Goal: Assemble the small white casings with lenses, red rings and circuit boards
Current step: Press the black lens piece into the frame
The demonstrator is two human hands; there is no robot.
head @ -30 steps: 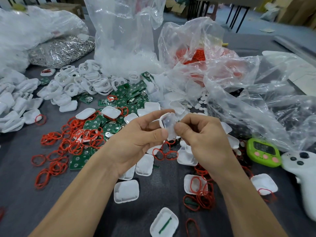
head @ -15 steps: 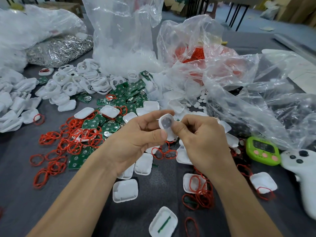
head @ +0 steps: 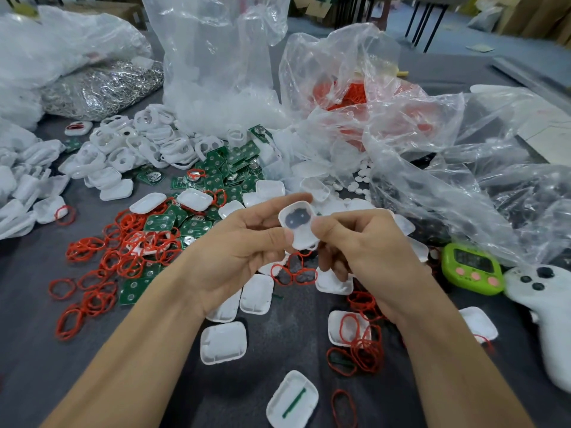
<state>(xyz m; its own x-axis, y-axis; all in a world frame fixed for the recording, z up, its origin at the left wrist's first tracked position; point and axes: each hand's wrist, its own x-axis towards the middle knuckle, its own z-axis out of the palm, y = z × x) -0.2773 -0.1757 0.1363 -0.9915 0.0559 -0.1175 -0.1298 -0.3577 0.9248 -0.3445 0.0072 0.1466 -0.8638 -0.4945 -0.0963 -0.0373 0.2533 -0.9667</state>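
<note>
A small white casing (head: 298, 225) with a dark window in its upper part is held up above the table between both hands. My left hand (head: 241, 248) grips its left edge with thumb and fingers. My right hand (head: 361, 245) pinches its right edge with the thumb on the front. Loose red rings (head: 123, 251) lie heaped at the left over green circuit boards (head: 222, 177). More white casings (head: 223, 341) lie open side up on the grey table (head: 24, 350) below my hands. Small white round lenses (head: 358, 180) lie scattered behind the hands.
Large clear plastic bags (head: 401, 149) crowd the back and right; one holds red rings (head: 349, 94). A bag of metal clips (head: 102, 88) sits far left. A green timer (head: 471, 268) and a white controller (head: 547, 291) lie at the right. White frames (head: 139, 149) pile at the back left.
The casing has been turned in my fingers: its dark window now faces me. Both hands stayed in about the same place.
</note>
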